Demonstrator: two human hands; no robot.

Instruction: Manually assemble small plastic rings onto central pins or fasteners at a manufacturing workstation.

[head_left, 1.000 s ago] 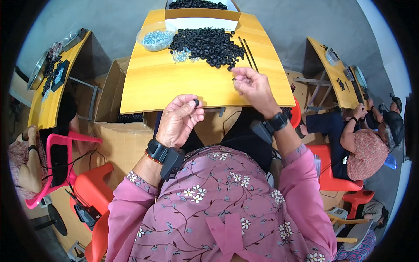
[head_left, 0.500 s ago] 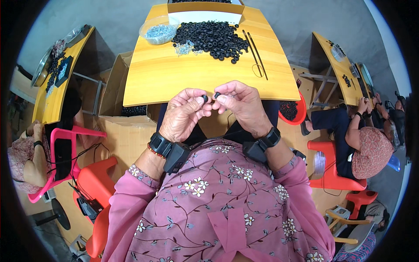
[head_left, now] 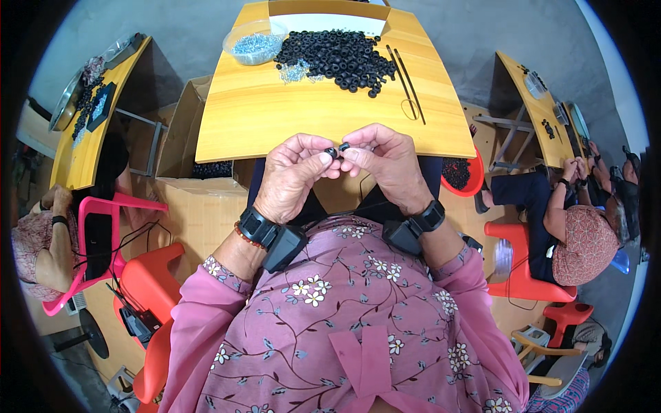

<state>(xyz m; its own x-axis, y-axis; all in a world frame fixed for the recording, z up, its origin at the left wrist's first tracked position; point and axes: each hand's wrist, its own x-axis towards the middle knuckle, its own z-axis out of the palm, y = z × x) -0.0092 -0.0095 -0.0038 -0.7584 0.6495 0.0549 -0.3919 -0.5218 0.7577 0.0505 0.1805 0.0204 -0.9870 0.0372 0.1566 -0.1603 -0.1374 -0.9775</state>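
Note:
Just off the table's near edge, my left hand [head_left: 292, 172] pinches a small black round part [head_left: 331, 152] between thumb and fingers. Facing it, my right hand [head_left: 387, 165] grips another small black part [head_left: 344, 146] with thumb and forefinger. The two parts are very close together; whether they touch I cannot tell. On the yellow table [head_left: 275, 117] lies a heap of black ring-shaped parts [head_left: 337, 55] with holes. Small silvery metal pieces [head_left: 295, 71] lie at its left edge, and more fill a clear plastic bowl [head_left: 255, 45].
Two thin dark rods [head_left: 406, 82] lie right of the heap. A white-sided box [head_left: 327, 22] stands behind. Below the table are a cardboard box [head_left: 182, 148] at left and a red basin [head_left: 474, 172] of dark parts at right. People sit at side tables [head_left: 544, 117].
Both hands have come slightly closer together, bringing the two black parts nearly end to end. The view has shifted a little.

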